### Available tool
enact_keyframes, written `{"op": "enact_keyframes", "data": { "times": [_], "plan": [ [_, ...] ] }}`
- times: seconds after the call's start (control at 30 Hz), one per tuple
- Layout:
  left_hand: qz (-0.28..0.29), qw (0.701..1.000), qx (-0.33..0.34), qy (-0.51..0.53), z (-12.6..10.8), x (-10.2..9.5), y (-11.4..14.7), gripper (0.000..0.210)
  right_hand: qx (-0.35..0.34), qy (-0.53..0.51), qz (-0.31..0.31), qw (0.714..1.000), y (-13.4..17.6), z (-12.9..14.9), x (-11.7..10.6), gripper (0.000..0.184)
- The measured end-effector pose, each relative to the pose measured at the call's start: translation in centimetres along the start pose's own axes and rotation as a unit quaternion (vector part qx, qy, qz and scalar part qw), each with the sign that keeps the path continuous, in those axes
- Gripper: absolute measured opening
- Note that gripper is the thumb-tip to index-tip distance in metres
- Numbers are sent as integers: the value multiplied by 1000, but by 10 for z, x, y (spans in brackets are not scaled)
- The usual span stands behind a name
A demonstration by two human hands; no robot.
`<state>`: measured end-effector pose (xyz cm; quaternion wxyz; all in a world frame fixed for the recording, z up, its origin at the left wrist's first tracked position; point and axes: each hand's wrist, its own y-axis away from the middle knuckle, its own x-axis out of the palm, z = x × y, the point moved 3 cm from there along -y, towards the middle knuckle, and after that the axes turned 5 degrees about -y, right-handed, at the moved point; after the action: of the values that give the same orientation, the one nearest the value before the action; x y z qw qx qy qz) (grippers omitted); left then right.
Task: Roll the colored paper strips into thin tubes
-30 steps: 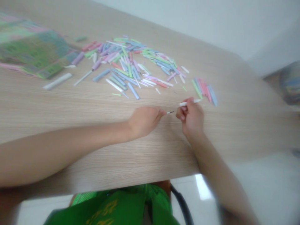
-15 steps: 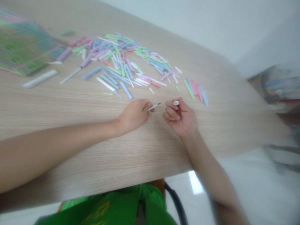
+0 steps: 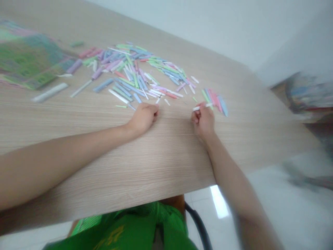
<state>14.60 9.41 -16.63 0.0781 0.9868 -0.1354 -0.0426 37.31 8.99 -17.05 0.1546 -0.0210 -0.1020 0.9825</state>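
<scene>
My left hand [image 3: 144,118] is closed, its fingers curled under. A thin white pen refill [image 3: 158,99] with a dark tip sticks out past its fingers, pointing away from me beside the loose pieces. Between the thumb and fingers of my right hand [image 3: 204,121] lies a slim white pen barrel [image 3: 196,108], whose far end shows beyond the hand. Just past that hand, a small row of green, pink and blue pen barrels [image 3: 215,99] lies side by side. A wide heap of pastel pen parts [image 3: 135,74] spreads over the table ahead of both hands.
A patterned green and pink plastic packet [image 3: 28,59] lies at the far left of the wooden table [image 3: 135,166]. Near it are a thick white tube [image 3: 50,92] and a purple-handled tool [image 3: 97,73] with a thin pale shaft. A wall stands behind the table.
My hands have moved apart. The left went left and away with the refill, toward the heap; the right turned and shifted toward the row, its barrel now lying sideways.
</scene>
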Motion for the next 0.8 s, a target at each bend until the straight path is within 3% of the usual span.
{"op": "enact_keyframes", "data": {
  "times": [0.07, 0.13, 0.2, 0.23, 0.33, 0.47, 0.53, 0.63, 0.67, 0.73, 0.8],
  "plan": [
    [-35, 997, -42, 50, -3, 1, 4, 30, -47, 179, 12, 983, -3, -9, 3, 41],
    [-41, 996, -46, 69, -5, 3, 7, 32, -59, 361, 50, 930, -4, -14, 8, 35],
    [-37, 996, -35, 72, -4, 4, 6, 34, -57, 470, 75, 878, -4, -13, 11, 32],
    [-35, 996, -28, 72, -3, 4, 5, 35, -64, 491, 78, 865, -4, -11, 11, 33],
    [-29, 996, -5, 85, -1, 2, 2, 35, -104, 488, 66, 864, -3, -2, 10, 36],
    [36, 990, -2, 137, -3, -1, -3, 34, -64, 520, 94, 847, -3, -7, 11, 31],
    [83, 984, -6, 158, -5, -2, -6, 33, -58, 472, 85, 876, -5, -11, 11, 27],
    [125, 976, 3, 179, -6, -5, -11, 28, -58, 239, 42, 968, -10, -12, 4, 35],
    [128, 975, 11, 183, -5, -6, -12, 27, -47, 153, 35, 986, -11, -13, 2, 39],
    [113, 975, 35, 187, -3, -8, -15, 27, -16, 41, 32, 999, -13, -16, -1, 45],
    [84, 978, 66, 179, -1, -10, -16, 28, 4, 11, 32, 999, -13, -18, 1, 46]
  ]
}}
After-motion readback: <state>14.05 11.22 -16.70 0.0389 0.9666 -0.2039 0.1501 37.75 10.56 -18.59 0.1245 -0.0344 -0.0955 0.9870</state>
